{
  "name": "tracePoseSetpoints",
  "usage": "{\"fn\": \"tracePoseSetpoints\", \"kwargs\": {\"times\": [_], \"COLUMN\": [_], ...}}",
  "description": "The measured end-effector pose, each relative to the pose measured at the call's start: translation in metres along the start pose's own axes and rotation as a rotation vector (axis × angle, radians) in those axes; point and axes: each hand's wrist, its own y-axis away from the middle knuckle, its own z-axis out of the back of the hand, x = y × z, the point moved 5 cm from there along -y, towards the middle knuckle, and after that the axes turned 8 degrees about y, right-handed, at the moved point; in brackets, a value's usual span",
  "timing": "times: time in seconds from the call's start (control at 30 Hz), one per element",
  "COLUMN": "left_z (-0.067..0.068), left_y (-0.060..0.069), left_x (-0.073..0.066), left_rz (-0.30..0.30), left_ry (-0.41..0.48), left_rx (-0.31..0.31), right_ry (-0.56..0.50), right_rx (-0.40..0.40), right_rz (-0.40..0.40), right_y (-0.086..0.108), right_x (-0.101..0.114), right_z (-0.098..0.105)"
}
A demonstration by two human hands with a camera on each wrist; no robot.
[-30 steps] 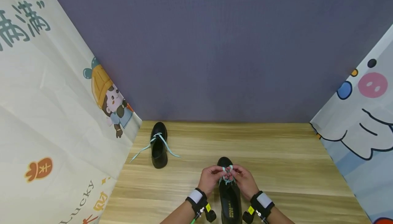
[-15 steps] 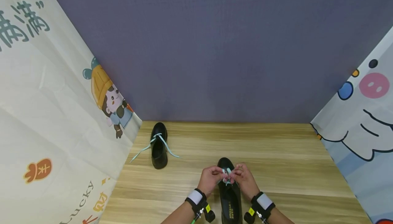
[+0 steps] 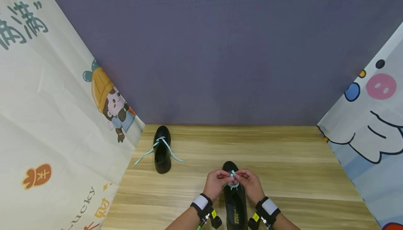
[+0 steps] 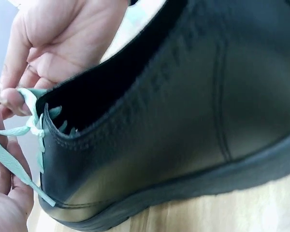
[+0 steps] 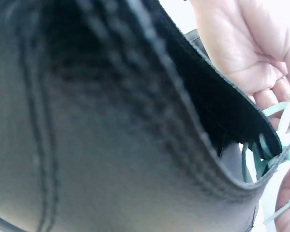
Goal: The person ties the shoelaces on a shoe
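Observation:
A black leather shoe (image 3: 235, 203) stands toe away from me at the front of the wooden surface. Both hands meet over its toe end at the light-blue shoelace (image 3: 232, 174). My left hand (image 3: 217, 183) pinches part of the lace from the left; my right hand (image 3: 251, 184) pinches another part from the right. In the left wrist view, a knot (image 4: 36, 129) sits at the top of the lacing and a lace end hangs down the shoe's side. The fingertips partly hide how the lace strands cross.
A second black shoe (image 3: 162, 158) stands at the back left, its light-blue laces (image 3: 171, 151) loose to both sides. The wooden surface (image 3: 283, 153) meets a dark grey panel (image 3: 233, 65) behind. Printed white cloths flank it, one on the left (image 3: 56, 118).
The two lace loops stood apart a second ago and now come together in the middle. My right hand shifted slightly outward, then back in toward the left hand.

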Motion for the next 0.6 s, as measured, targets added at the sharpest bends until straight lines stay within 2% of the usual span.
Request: {"fn": "tracePoseSetpoints", "kwargs": {"times": [0.13,0.27,0.47,0.53,0.6], "left_z": [-0.002,-0.004,-0.003,-0.002,-0.001], "left_y": [0.001,0.002,0.003,0.003,0.003], "left_x": [0.004,0.005,0.002,0.001,0.002], "left_rz": [-0.012,-0.022,-0.015,-0.014,-0.018], "left_ry": [0.056,0.077,-0.042,-0.089,-0.128], "left_rx": [-0.005,-0.018,-0.121,-0.162,-0.193], "right_ry": [0.018,0.011,0.078,0.148,0.233], "right_rx": [-0.015,0.018,0.084,0.1,0.095], "right_rz": [0.029,0.073,0.122,0.166,0.244], "right_y": [0.001,0.002,0.003,0.002,0.003], "right_x": [0.002,0.006,0.012,0.013,0.014], "right_z": [-0.001,-0.004,-0.008,-0.008,-0.007]}}
